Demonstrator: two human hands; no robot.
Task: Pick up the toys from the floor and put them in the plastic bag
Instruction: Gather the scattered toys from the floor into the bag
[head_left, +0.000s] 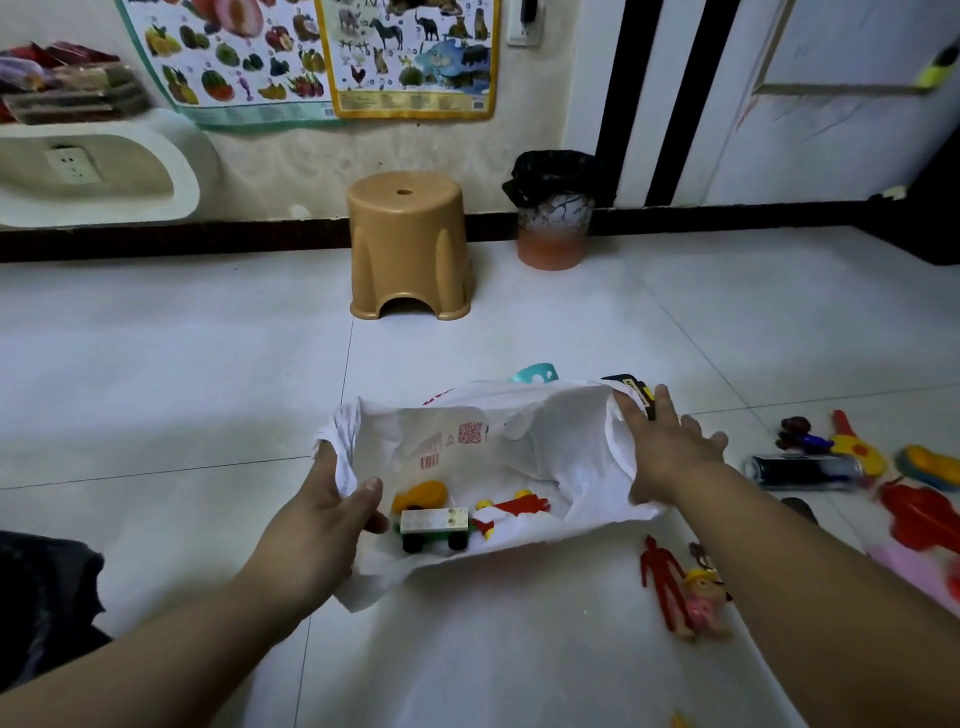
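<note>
A white plastic bag (545, 457) lies open on the tiled floor. My left hand (322, 519) grips its left rim. My right hand (670, 441) holds its right rim, fingers spread over the plastic. Inside the bag lie a brick-built toy car (434, 527) with black wheels, an orange toy (418, 496) and a red-and-yellow toy (514, 506). On the floor to the right lie a red figure (662, 582), a small doll (704, 597), a dark can (802, 472), a yellow toy (854, 447) and a red toy (922, 514).
A tan plastic stool (408, 244) stands by the far wall, with a waste bin (553, 213) lined in black to its right. A teal object (535, 373) and a black-and-yellow object (636, 387) peek from behind the bag. Dark cloth (47, 597) lies at the left.
</note>
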